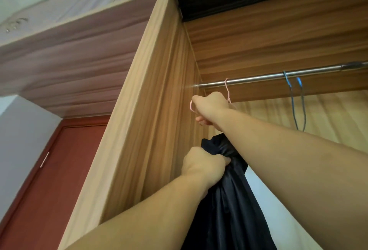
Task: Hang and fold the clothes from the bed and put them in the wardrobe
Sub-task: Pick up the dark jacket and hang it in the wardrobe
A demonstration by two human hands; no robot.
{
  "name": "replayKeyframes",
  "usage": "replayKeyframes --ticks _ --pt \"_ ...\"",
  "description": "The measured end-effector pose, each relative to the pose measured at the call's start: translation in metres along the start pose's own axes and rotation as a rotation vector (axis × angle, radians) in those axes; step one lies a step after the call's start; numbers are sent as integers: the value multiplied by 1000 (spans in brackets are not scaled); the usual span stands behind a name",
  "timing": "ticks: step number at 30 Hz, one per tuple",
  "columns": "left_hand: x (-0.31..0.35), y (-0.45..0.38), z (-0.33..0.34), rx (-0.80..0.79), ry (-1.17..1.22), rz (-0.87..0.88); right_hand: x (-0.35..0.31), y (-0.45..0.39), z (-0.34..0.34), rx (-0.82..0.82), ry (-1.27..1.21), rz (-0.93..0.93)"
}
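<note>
The right hand [212,108] is raised inside the wardrobe [151,94], close to its left wall, with its fingers curled tight around a pink hanger [227,90]. The hanger's hook is looped over the metal rail [258,77] near the rail's left end, just beside the point where the rail meets the wall. Below it, the left hand [203,165] has its fingers bunched and clamped on a dark garment [227,200] (shiny, almost satin-looking cloth), gripping it near its top. The garment hangs down from under the right hand along the left wall toward the bottom edge of view; how it sits on the hanger is hidden by the right wrist. Further right on the rail hangs a blue hanger [298,106], carrying nothing visible, well apart from the pink one. Left of the wardrobe stands a reddish-brown door [49,180].
</note>
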State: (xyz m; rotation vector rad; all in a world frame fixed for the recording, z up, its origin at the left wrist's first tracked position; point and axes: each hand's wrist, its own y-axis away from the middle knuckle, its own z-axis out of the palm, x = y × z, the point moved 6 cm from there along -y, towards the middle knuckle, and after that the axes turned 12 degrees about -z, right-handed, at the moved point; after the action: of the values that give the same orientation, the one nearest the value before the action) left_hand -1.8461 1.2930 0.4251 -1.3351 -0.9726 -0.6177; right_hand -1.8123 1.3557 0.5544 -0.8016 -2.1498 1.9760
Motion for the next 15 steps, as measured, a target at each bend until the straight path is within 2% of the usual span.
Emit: replayKeyframes --ticks 5,6,9,10,12,15 --pt "0 -1 4 13 -49 15 2 1 -25 63 142 -64" --pt "0 -1 5 16 -64 19 1 -1 -42 116 312 -162" --pt "0 0 14 8 -78 17 -14 0 -82 186 1155 -665" --pt "0 2 18 -2 -72 16 -12 -2 -94 170 1347 -729" --pt "2 4 30 -28 -72 15 0 -16 -127 161 1581 -567" --pt "6 8 52 -76 -63 8 13 -27 -172 193 1541 -162"
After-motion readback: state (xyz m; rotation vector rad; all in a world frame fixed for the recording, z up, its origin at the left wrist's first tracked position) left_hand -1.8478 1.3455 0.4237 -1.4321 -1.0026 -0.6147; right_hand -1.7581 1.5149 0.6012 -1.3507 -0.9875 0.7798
